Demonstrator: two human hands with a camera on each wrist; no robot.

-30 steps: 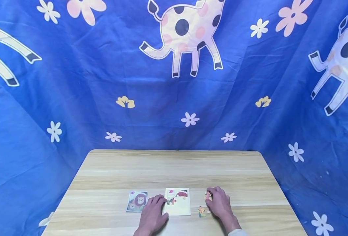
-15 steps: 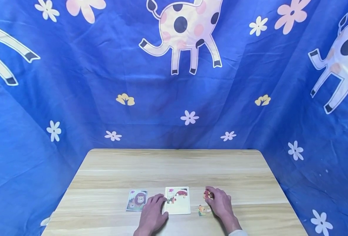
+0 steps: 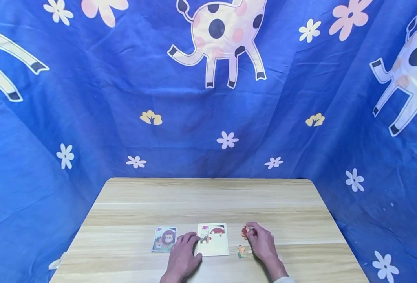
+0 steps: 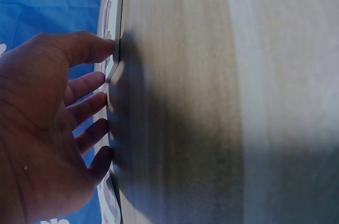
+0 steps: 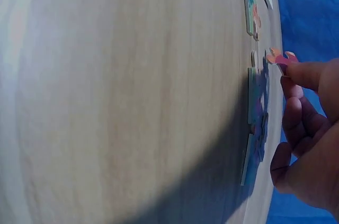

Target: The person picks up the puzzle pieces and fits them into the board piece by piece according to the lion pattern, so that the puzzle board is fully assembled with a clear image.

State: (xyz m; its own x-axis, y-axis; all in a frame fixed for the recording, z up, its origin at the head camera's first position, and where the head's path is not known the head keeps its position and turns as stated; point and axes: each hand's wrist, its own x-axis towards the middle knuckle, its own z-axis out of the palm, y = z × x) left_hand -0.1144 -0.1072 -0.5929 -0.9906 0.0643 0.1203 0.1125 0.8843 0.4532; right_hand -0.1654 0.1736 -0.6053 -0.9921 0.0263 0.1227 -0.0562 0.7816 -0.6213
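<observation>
Between thumb and fingertips, my right hand [image 3: 263, 241] pinches a red and orange jigsaw piece [image 3: 244, 232]; the right wrist view shows this jigsaw piece [image 5: 276, 59] raised off the tabletop. Several loose jigsaw pieces [image 3: 242, 252] lie below that hand, partly covered by it. A pale puzzle board [image 3: 217, 248] sits at the middle, with pieces fitted along its top and left side and a bare lower right part. My left hand [image 3: 183, 255] rests at the board's left edge, fingers relaxed and spread, thumb near its lower left corner.
A picture card [image 3: 164, 239] with a lion on it lies left of the board, beside the left hand's fingers. Everything rests on a light wooden table [image 3: 208, 200]. Blue cloth [image 3: 194, 125] with cow and flower prints hangs behind and at both sides.
The right hand has shifted slightly left and turned the jigsaw piece in its fingers, so more of its red face shows. The left hand stays at the board's edge.
</observation>
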